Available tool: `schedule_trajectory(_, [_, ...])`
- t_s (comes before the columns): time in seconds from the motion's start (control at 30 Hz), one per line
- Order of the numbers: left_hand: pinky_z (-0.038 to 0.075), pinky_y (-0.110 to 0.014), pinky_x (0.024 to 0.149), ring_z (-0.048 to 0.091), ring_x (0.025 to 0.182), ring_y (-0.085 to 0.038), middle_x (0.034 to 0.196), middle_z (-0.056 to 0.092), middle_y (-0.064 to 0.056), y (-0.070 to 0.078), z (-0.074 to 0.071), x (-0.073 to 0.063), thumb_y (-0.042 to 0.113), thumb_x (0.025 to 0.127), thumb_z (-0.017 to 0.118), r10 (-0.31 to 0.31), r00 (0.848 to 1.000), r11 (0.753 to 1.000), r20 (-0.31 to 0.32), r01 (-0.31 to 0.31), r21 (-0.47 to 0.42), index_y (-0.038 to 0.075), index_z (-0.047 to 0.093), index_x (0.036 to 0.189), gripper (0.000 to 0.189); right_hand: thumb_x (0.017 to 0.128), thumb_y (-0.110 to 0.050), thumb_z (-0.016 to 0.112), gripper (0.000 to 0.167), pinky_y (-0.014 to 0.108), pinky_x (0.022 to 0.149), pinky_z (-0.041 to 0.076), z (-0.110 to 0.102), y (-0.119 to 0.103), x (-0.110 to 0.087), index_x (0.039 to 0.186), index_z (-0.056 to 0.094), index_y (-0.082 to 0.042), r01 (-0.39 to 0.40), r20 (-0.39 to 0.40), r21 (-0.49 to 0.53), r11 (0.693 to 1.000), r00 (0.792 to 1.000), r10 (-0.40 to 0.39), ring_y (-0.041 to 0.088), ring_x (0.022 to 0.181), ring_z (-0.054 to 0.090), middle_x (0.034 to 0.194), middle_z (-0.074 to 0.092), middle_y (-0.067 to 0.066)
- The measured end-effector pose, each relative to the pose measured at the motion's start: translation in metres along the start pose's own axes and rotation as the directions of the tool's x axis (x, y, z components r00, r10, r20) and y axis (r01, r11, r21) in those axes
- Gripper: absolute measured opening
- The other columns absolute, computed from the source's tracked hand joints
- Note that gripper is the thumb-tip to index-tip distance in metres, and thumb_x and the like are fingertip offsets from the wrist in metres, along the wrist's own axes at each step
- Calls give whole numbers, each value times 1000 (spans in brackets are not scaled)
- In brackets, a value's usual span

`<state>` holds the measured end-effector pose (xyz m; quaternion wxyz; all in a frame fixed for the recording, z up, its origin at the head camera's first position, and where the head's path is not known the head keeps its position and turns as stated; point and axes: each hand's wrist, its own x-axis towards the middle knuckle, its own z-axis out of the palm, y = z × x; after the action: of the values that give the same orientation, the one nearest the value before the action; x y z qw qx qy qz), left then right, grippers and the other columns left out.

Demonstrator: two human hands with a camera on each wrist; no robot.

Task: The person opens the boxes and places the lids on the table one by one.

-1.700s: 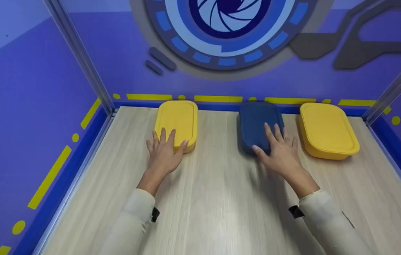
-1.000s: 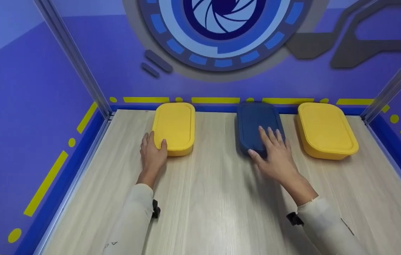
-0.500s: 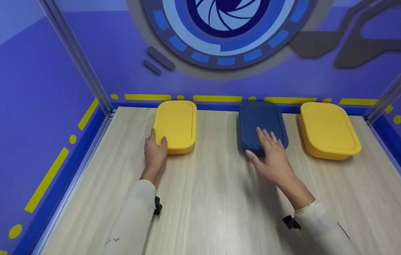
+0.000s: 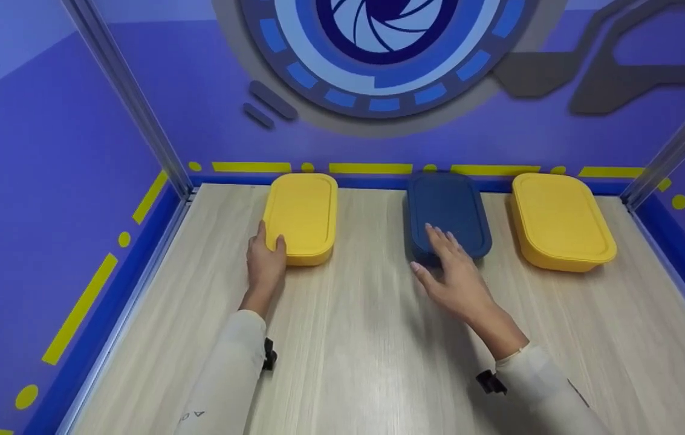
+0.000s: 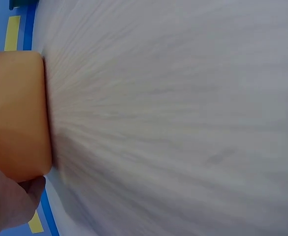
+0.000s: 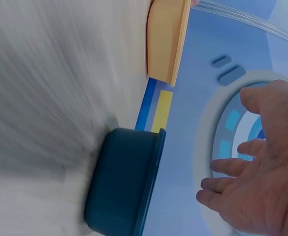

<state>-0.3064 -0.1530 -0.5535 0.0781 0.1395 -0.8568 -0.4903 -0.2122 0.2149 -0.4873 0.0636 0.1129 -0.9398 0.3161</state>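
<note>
A yellow lidded food container (image 4: pixel 301 212) sits at the back left of the table. My left hand (image 4: pixel 265 263) grips its near left corner, thumb at the lid and fingers along the side. In the left wrist view, fingertips (image 5: pixel 34 189) curl against the container's side. At middle right is a dark blue lidded container (image 4: pixel 446 208). My right hand (image 4: pixel 456 283) hovers over its near end, fingers extended and thumb spread. The right wrist view shows this hand (image 6: pixel 262 182) apart from the blue container (image 6: pixel 124 182).
Another yellow container (image 4: pixel 563 220) stands right of the blue one. The wood-grain table (image 4: pixel 348 362) is bounded by a patterned blue back wall (image 4: pixel 366 145) and side walls with metal corner posts (image 4: pixel 130 96).
My left hand has come down from over the yellow lid to grip the container's left side. The right hand has drifted left and towards me. The containers stay in place.
</note>
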Motion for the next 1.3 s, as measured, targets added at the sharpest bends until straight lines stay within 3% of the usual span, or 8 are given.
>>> schedule_trajectory(0.17, [37, -51, 129, 48, 149, -38, 155, 48, -25, 0, 5, -8, 29, 112, 53, 20, 1000, 1000, -6, -20, 5, 9, 23, 171, 70, 104, -38, 69, 77, 67, 131, 22, 11, -7, 3, 168, 34, -13, 51, -13, -3, 999, 999, -51, 49, 161, 31, 171, 40, 19])
schedule_trajectory(0.37, [39, -53, 127, 50, 147, -41, 153, 50, -26, 6, 14, -28, 27, 110, 54, 19, 1000, 1000, -21, -18, 21, 7, 26, 170, 69, 103, -38, 70, 77, 65, 132, 23, 23, -15, 7, 168, 35, -14, 68, 8, 23, 997, 998, -68, 46, 162, 32, 171, 42, 14])
schedule_trajectory(0.63, [46, -54, 120, 57, 140, -43, 149, 51, -27, 10, 22, -59, 29, 109, 53, 77, 997, 995, -15, -76, 65, 6, 26, 169, 69, 105, -48, 66, 81, 61, 132, 28, 39, -17, 9, 170, 30, -16, 4, 100, 40, 999, 995, -8, 39, 164, 30, 175, 36, 9])
schedule_trajectory(0.8, [44, -55, 121, 54, 143, -43, 155, 47, -26, 11, 19, -74, 29, 109, 55, 55, 998, 997, 11, -55, 62, 8, 25, 169, 70, 105, -50, 65, 84, 59, 131, 31, 50, -14, 11, 170, 28, -14, -18, 168, 101, 995, 986, 1, 37, 163, 33, 175, 34, 13])
schedule_trajectory(0.93, [44, -56, 121, 52, 146, -44, 157, 45, -27, 13, 16, -80, 29, 109, 57, 64, 996, 996, 68, -68, 51, 6, 23, 169, 72, 103, -47, 68, 88, 58, 132, 30, 59, -10, 13, 171, 23, -13, -35, 248, 168, 985, 969, -8, 36, 163, 33, 176, 30, 15])
schedule_trajectory(1.1, [46, -57, 119, 54, 141, -45, 152, 47, -29, 15, 15, -83, 27, 108, 60, 107, 990, 993, 98, -111, 39, 2, 26, 167, 72, 105, -41, 69, 97, 56, 136, 20, 71, -5, 18, 173, 6, -14, -102, 390, 241, 965, 921, 0, 32, 167, 22, 180, 18, 12])
schedule_trajectory(1.2, [46, -56, 119, 55, 141, -44, 151, 48, -29, 16, 15, -83, 27, 108, 60, 111, 988, 992, 107, -116, 42, 2, 26, 167, 73, 106, -37, 68, 98, 54, 137, 16, 79, -2, 22, 173, 1, -10, -144, 425, 280, 949, 905, 12, 30, 168, 19, 180, 16, 12])
schedule_trajectory(1.3, [45, -56, 120, 54, 143, -44, 153, 48, -28, 16, 16, -82, 27, 108, 61, 108, 989, 993, 104, -113, 44, 2, 26, 167, 73, 105, -35, 69, 100, 52, 137, 15, 87, -2, 27, 172, 0, -6, -160, 430, 324, 932, 903, 6, 31, 168, 18, 180, 16, 14])
